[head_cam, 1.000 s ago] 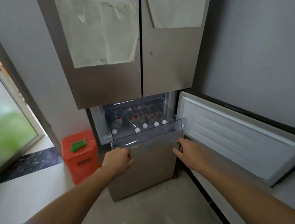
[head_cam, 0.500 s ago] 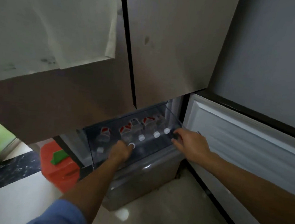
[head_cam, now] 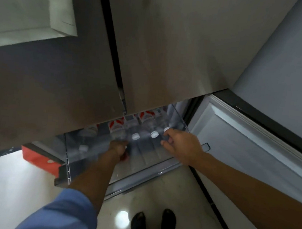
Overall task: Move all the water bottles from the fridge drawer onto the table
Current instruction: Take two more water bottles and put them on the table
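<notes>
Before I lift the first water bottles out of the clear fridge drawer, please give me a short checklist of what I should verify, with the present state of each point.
1. Clear plastic fridge drawer pulled out far enough to reach in: ok.
2. White-lined lower fridge door swung open, beside the drawer and not over it: ok.
3. Left hand holding a bottle: cannot tell, the hand is blurred.
4. Right hand at the white-capped clear water bottle farthest right: ok; firm hold: cannot tell.
5. Path to the table: cannot tell, no table in view.
</notes>
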A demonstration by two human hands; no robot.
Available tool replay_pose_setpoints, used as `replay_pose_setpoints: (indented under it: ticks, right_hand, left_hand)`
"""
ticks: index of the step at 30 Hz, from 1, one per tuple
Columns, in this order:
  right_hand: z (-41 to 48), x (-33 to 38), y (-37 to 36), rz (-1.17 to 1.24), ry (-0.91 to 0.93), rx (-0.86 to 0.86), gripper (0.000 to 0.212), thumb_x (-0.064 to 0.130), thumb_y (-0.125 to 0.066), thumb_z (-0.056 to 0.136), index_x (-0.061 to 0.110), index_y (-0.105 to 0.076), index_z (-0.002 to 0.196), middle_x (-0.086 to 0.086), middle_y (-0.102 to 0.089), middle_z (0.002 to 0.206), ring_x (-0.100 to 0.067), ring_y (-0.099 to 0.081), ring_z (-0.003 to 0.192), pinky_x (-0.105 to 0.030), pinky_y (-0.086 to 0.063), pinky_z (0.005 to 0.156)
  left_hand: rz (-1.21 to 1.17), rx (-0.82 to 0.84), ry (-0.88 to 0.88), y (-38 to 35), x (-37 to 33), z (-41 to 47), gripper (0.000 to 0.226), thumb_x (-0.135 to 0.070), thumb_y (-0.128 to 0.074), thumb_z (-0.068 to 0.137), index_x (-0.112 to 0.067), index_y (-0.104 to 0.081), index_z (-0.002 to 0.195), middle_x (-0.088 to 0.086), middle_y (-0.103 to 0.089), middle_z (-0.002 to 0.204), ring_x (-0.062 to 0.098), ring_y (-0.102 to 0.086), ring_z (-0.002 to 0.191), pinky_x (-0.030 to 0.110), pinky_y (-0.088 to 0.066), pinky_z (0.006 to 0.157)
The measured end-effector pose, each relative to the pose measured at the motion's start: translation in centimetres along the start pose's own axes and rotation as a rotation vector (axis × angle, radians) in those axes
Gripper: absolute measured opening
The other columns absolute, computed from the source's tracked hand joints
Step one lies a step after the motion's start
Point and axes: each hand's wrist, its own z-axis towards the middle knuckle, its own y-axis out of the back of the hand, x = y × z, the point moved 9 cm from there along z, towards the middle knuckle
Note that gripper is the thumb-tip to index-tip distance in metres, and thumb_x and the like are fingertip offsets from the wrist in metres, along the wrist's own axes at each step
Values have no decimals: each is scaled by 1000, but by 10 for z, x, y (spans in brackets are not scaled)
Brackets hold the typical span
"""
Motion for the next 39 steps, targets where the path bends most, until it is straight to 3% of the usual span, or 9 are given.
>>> replay_pose_setpoints:
  ticks: [5, 9, 16, 23, 26, 29, 32, 36, 39]
  right_hand:
    - [31, -14, -33, -4, -32, 208, 31, 44, -55, 91, 20, -62, 109, -3, -67, 91, -25, -64, 87, -31, -47, 70]
    - [67, -7, -63, 25, -54, 340, 33, 47, -53, 92, 19, -67, 103, -5, -68, 99, -25, -63, 91, -36, -52, 79]
    - [99, 2, -135, 596, -448, 464, 27, 37, -63, 90, 11, -58, 96, -9, -58, 78, -21, -56, 65, -28, -48, 54]
    - [115, 17, -182, 606, -575, 407, 26, 33, -52, 96, 8, -56, 104, -16, -59, 108, -28, -57, 87, -35, -53, 70]
    - [120, 16, -186, 415, -507, 359, 20, 27, -40, 101, 13, -53, 100, -21, -59, 113, -32, -59, 99, -32, -45, 80]
    - [108, 21, -175, 354, -457, 342, 30, 26, -42, 101, 9, -58, 81, -21, -61, 104, -30, -58, 89, -37, -47, 80]
    - [91, 27, -145, 353, -406, 297, 35, 27, -41, 103, 1, -62, 114, -18, -60, 126, -36, -57, 112, -38, -44, 93]
    - [77, 19, -86, 361, -409, 107, 41, 34, -45, 100, 1, -61, 116, -18, -63, 119, -38, -58, 110, -39, -47, 91]
    - [67, 17, -45, 289, -362, 24, 39, 37, -45, 97, 2, -64, 96, -18, -68, 101, -36, -62, 97, -35, -48, 78]
  left_hand:
    - [260, -84, -105, 31, -4, -22, 29, -24, -51, 98, 1, -58, 85, 20, -57, 65, 29, -56, 48, 37, -52, 46]
    - [482, -178, -188, 69, -12, -63, 23, -24, -48, 99, -6, -52, 86, 21, -64, 88, 31, -65, 69, 41, -60, 65]
    - [611, -370, -396, 108, -19, -123, 27, -26, -52, 97, -4, -58, 112, 17, -65, 107, 30, -63, 97, 39, -52, 88]
    - [638, -466, -605, 125, -19, -149, 32, -35, -52, 96, -16, -51, 122, 8, -65, 114, 25, -65, 94, 40, -56, 83]
    - [673, -485, -669, 131, -21, -149, 30, -39, -51, 95, -19, -49, 118, 7, -67, 109, 25, -66, 87, 42, -57, 76]
    - [648, -517, -706, 136, -29, -146, 32, -42, -51, 95, -18, -47, 115, 6, -68, 102, 24, -67, 82, 41, -57, 73]
    - [656, -523, -725, 136, -39, -139, 42, -54, -47, 92, -17, -46, 114, 5, -68, 90, 21, -65, 74, 41, -57, 69]
    - [696, -447, -801, 124, -54, -135, 59, -68, -36, 84, -16, -47, 109, 7, -67, 75, 27, -65, 66, 43, -55, 62]
    - [762, -446, -852, 111, -67, -145, 44, -53, -49, 90, -13, -48, 108, 12, -68, 77, 33, -66, 70, 40, -51, 61]
